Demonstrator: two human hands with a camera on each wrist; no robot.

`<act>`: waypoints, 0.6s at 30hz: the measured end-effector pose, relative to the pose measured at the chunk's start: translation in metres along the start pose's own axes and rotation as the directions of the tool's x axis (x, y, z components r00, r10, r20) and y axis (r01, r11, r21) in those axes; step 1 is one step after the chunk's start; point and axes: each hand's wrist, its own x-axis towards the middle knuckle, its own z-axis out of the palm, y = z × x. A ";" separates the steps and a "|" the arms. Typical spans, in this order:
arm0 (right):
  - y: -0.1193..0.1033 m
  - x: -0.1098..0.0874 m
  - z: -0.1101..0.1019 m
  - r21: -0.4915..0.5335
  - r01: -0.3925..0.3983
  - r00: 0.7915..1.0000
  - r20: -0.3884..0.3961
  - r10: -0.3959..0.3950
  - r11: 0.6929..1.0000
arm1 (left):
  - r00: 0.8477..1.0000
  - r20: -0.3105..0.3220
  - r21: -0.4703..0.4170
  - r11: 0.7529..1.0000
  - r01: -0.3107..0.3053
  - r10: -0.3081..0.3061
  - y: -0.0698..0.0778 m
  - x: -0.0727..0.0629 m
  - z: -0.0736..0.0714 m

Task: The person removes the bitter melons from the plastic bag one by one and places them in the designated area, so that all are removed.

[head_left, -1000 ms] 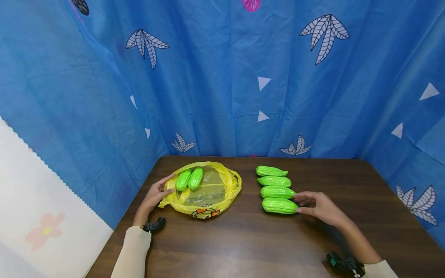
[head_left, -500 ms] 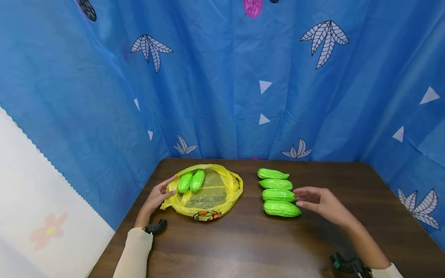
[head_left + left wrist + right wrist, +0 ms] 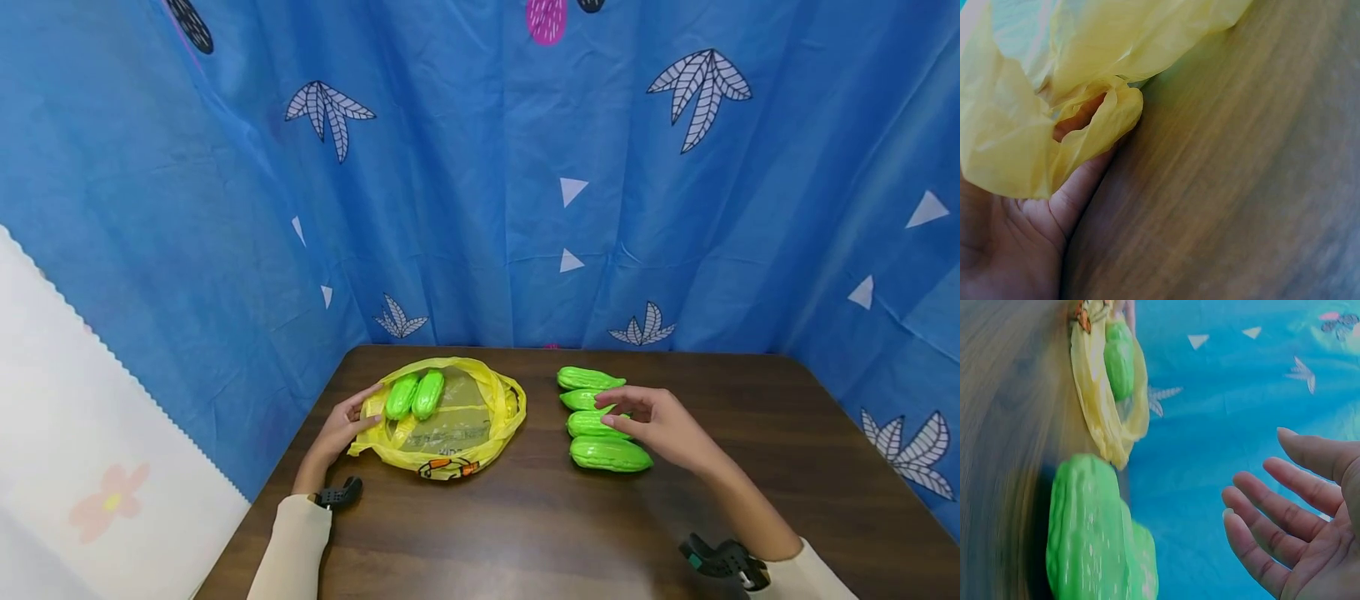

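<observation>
A yellow plastic bag (image 3: pixel 450 467) lies on the table with its mouth spread, and two glossy green bitter melons (image 3: pixel 428 395) are inside at its left. My left hand (image 3: pixel 341 429) holds the bag's left rim, thumb over the edge and fingers along the outside. In the left wrist view, yellow film hides most of those fingers. Several more bitter melons (image 3: pixel 610 454) lie stacked in a row to the right. Above the middle of that row hovers my right hand (image 3: pixel 656 421), fingers loosely bent and nothing between them. The right wrist view shows its palm apart from the melons.
The dark wooden table (image 3: pixel 480 542) ends at a blue curtain (image 3: pixel 480 208) that hangs behind and at both sides. White cloth (image 3: pixel 90 467) with a flower print is at the left. Each wrist wears a black camera band (image 3: pixel 723 560).
My right hand has let go of the nearest bitter melon, lifted, and moved left and away over the row. My left hand stays at the bag. The head view has tilted slightly upward.
</observation>
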 end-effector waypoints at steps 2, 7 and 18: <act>-0.004 0.006 0.006 -0.026 0.013 1.000 0.001 -0.013 1.000 | 1.000 0.004 -0.005 1.000 -0.008 0.008 0.000 0.001 -0.001; -0.009 0.020 0.023 -0.048 0.031 0.999 0.017 -0.030 0.998 | 1.000 0.015 -0.036 0.999 -0.006 0.006 0.001 0.004 -0.002; -0.017 0.053 0.063 -0.033 -0.001 0.998 0.059 0.003 0.999 | 1.000 0.023 -0.047 0.999 -0.011 0.012 -0.002 0.001 0.000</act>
